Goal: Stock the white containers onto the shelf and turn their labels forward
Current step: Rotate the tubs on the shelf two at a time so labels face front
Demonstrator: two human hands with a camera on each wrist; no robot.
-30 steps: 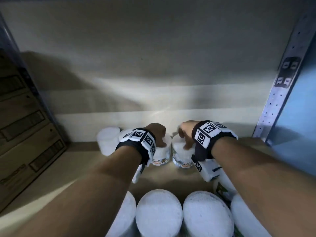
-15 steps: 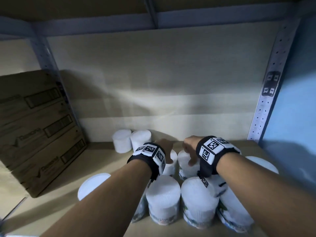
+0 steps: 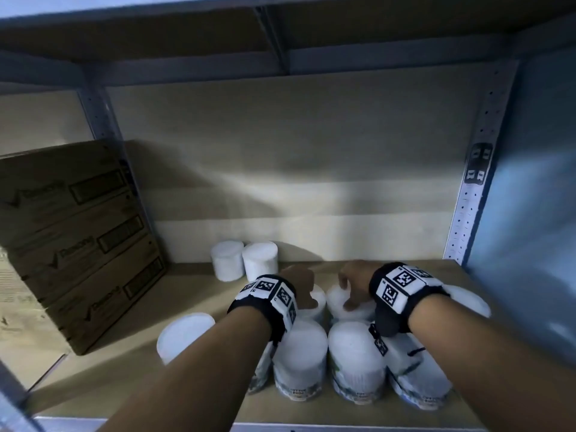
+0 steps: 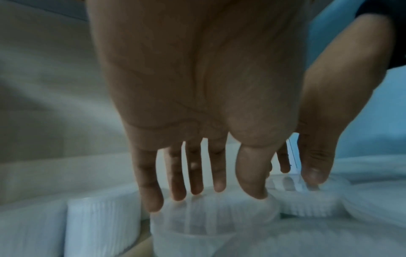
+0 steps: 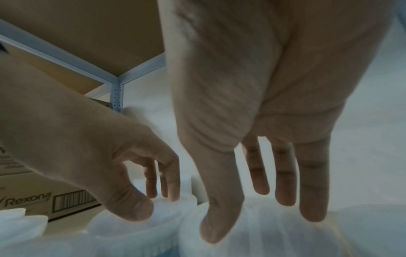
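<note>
Several white containers stand on the shelf board (image 3: pixel 124 369). My left hand (image 3: pixel 300 285) reaches down over a white container (image 3: pixel 318 302) in the second row, thumb and fingertips (image 4: pixel 255 193) curled on its lid (image 4: pixel 211 217). Right beside it, my right hand (image 3: pixel 352 285) grips the neighbouring container (image 3: pixel 349 307) from above, with the thumb (image 5: pixel 211 234) on the near side and the fingers on the far side of it (image 5: pixel 263 229). The front row (image 3: pixel 300 353) shows its labels toward me. Both held containers' labels are hidden.
Two more white containers (image 3: pixel 243 263) stand at the back. One (image 3: pixel 184 336) stands apart at the left, another (image 3: pixel 467 300) is partly hidden behind my right wrist. Stacked cardboard boxes (image 3: pixel 78 238) fill the left. A perforated post (image 3: pixel 470 198) bounds the right.
The head view has drawn back, so the upper shelf and front row labels now show. Both hands stay on the same two containers.
</note>
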